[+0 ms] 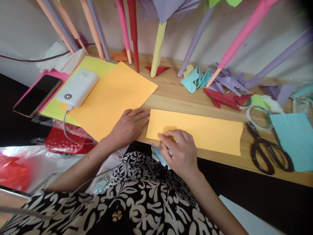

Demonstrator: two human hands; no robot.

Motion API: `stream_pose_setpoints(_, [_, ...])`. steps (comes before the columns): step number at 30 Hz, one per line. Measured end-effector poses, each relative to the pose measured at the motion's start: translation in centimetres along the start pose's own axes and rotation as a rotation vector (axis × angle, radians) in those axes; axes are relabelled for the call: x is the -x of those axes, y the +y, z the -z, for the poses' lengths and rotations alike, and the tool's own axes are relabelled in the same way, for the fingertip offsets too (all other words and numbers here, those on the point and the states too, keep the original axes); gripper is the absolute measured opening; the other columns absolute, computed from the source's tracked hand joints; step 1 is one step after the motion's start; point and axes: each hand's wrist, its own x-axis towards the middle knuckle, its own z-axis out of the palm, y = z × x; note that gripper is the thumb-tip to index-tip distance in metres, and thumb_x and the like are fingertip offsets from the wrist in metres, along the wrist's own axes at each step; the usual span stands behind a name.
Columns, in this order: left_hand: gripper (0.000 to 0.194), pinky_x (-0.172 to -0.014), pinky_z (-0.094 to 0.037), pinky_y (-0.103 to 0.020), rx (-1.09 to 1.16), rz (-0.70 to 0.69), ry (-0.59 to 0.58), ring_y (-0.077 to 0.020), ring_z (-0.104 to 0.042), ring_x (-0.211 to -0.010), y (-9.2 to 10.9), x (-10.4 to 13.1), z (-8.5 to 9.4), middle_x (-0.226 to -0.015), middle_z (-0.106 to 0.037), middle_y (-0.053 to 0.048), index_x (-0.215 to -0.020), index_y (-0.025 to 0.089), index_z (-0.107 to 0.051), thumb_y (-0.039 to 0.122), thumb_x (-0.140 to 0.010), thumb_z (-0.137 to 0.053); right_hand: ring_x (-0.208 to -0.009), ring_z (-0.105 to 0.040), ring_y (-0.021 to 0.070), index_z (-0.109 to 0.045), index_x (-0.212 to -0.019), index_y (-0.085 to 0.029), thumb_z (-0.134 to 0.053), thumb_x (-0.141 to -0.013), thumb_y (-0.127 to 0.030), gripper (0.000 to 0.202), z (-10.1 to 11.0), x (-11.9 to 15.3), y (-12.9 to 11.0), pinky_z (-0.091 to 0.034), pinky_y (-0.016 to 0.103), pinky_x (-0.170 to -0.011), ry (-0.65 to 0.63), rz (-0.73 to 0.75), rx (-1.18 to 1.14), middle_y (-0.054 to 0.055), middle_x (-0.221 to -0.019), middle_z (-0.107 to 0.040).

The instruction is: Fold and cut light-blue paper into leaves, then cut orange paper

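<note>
A folded strip of yellow-orange paper (207, 130) lies lengthwise along the table's front edge. My left hand (129, 125) is flat on the table, fingers stretched, with the fingertips at the strip's left end. Its wrist side lies by a larger sheet of the same yellow-orange paper (110, 94). At the strip's near edge, my right hand (181, 150) has its fingers curled; the index fingertip presses on the paper close to its left end, and the thumb is just below the edge.
Black-handled scissors (262, 147) lie right of the strip, near a tape roll (259, 117) and light blue paper (293, 140). A white power bank (78, 86) and a phone (37, 94) sit at left. Rolled paper stems (158, 49) lean along the wall behind folded paper pieces (227, 98).
</note>
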Motion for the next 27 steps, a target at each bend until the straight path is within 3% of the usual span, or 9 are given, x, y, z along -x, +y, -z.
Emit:
stream_pose_setpoints(4, [0.034, -0.096, -0.05, -0.046, 0.093, 0.068, 0.159, -0.0279, -0.061, -0.118, 0.3, 0.1, 0.5, -0.128, -0.066, -0.014, -0.121, 0.011, -0.065, 0.011, -0.093, -0.047, -0.093, -0.057, 0.0232, -0.071, -0.108, -0.019, -0.06, -0.087, -0.016, 0.023, -0.1, 0.0, 0.0, -0.044, 0.04, -0.083, 0.002, 0.0, -0.001, 0.007, -0.098, -0.068])
stream_pose_setpoints(7, [0.032, -0.098, -0.052, -0.046, 0.167, 0.094, 0.28, -0.0263, -0.062, -0.117, 2.1, 0.2, 1.5, -0.123, -0.068, -0.015, -0.12, 0.011, -0.065, 0.009, -0.091, -0.049, -0.094, -0.056, 0.0235, -0.071, -0.109, -0.018, -0.06, -0.088, -0.018, 0.024, 0.0, 0.0, 0.0, -0.043, 0.04, -0.084, 0.002, 0.003, -0.003, 0.007, -0.098, -0.068])
stream_pose_setpoints(10, [0.039, -0.105, -0.051, -0.045, 0.247, -0.061, 0.185, -0.0251, -0.057, -0.127, 4.8, 0.3, 1.8, -0.129, -0.065, -0.016, -0.131, 0.011, -0.057, 0.01, -0.092, -0.05, -0.094, -0.055, 0.0234, -0.072, -0.103, -0.019, -0.061, -0.088, -0.019, 0.018, 0.1, 0.0, -0.1, -0.043, 0.039, -0.084, -0.001, -0.001, 0.002, 0.007, -0.097, -0.067])
stream_pose_setpoints(13, [0.044, -0.11, -0.047, -0.048, 0.245, -0.11, 0.056, -0.0277, -0.052, -0.133, 6.6, 0.2, 1.1, -0.134, -0.061, -0.021, -0.136, 0.006, -0.049, 0.026, -0.098, -0.052, -0.092, -0.054, 0.0234, -0.072, -0.091, -0.021, -0.06, -0.088, -0.02, 0.012, 0.2, 0.0, -0.1, -0.043, 0.039, -0.084, -0.03, -0.016, 0.017, 0.007, -0.096, -0.066])
stream_pose_setpoints(18, [0.073, -0.112, -0.042, -0.055, 0.21, -0.085, -0.015, -0.0347, -0.044, -0.139, 6.6, -0.4, -0.2, -0.139, -0.054, -0.028, -0.136, 0.001, -0.048, 0.06, -0.094, -0.042, -0.093, -0.054, 0.0237, -0.072, -0.097, -0.023, -0.059, -0.089, -0.023, 0.015, 0.1, 0.2, 0.2, -0.043, 0.039, -0.085, -0.032, -0.017, 0.007, 0.007, -0.099, -0.066])
stream_pose_setpoints(23, [0.066, -0.111, -0.043, -0.056, 0.146, -0.037, -0.011, -0.0377, -0.043, -0.139, 5.9, -1.4, -0.4, -0.137, -0.054, -0.03, -0.129, -0.003, -0.053, 0.054, -0.099, -0.036, -0.094, -0.055, 0.0238, -0.071, -0.107, -0.022, -0.06, -0.089, -0.024, 0.021, 0.0, 0.3, 0.2, -0.043, 0.04, -0.087, -0.025, -0.021, -0.012, 0.006, -0.099, -0.067])
stream_pose_setpoints(27, [0.049, -0.108, -0.047, -0.055, 0.073, 0.03, 0.015, -0.0364, -0.048, -0.135, 5.8, -2.1, -0.6, -0.136, -0.056, -0.029, -0.125, -0.001, -0.056, 0.038, -0.103, -0.037, -0.092, -0.055, 0.023, -0.072, -0.089, -0.021, -0.06, -0.088, -0.018, 0.012, -0.1, 0.1, 0.1, -0.043, 0.039, -0.087, 0.01, -0.026, -0.011, 0.006, -0.096, -0.067])
